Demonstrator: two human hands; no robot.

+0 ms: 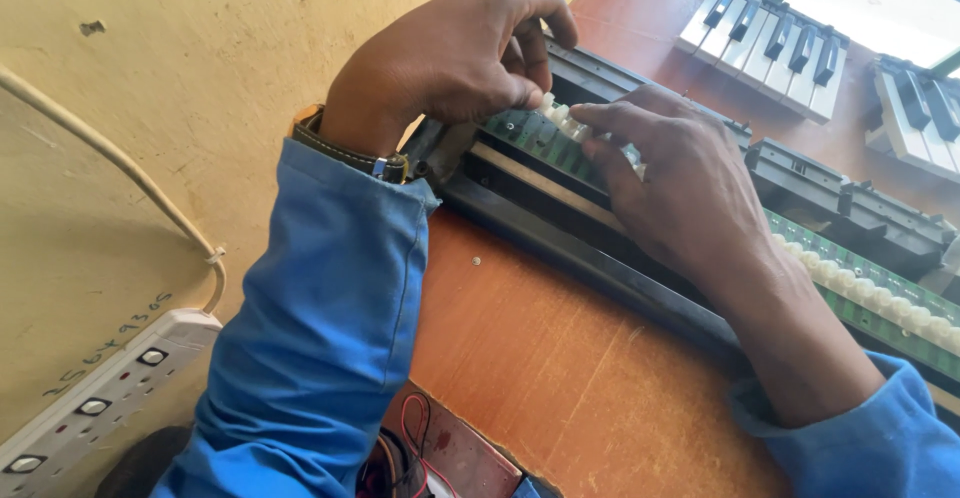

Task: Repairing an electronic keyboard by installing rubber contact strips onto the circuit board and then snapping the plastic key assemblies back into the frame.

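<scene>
A dismantled keyboard's black frame [560, 248] lies across a brown wooden table [540, 358]. A green circuit board [535, 138] runs along it under a strip of pale rubber contact pads [870, 293]. My left hand [450, 53], in a blue sleeve with a wristwatch, pinches the end of the rubber strip [556, 113] near the frame's left end. My right hand [680, 188] lies over the board just beside it, with its fingertips on the same strip.
Loose blocks of black and white piano keys [765, 43] [920, 113] lie at the far side of the table. A white power strip [90, 403] with a cable hangs on the yellow wall at left. Red wires [415, 448] sit near the table's front edge.
</scene>
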